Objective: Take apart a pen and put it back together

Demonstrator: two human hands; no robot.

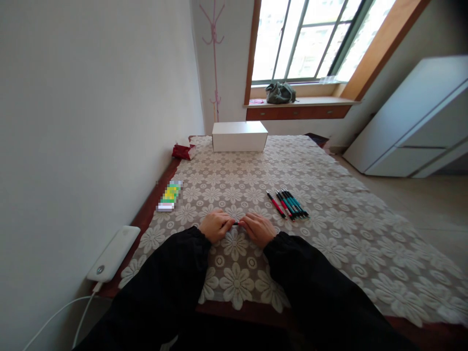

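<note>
Close to the near edge of the table, my left hand [217, 225] and my right hand [258, 228] face each other, both closed. Between their fingertips runs a thin pen [236, 224], held from both sides. A short black stretch with a bit of red shows; the fingers hide the rest. To the right of my right hand lies a row of pens: a red and black pen [276, 204] a little apart, then several side by side, with teal pens [295, 204] at the right. Their metal tips point away from me.
A lace tablecloth [237, 282] covers the table. At the far end stands a white box [239, 137]. Along the left side are a red packet [184, 151], a blurred green-yellow item [170, 196] and a white power strip [114, 253] with a cable, near the wall [91, 122].
</note>
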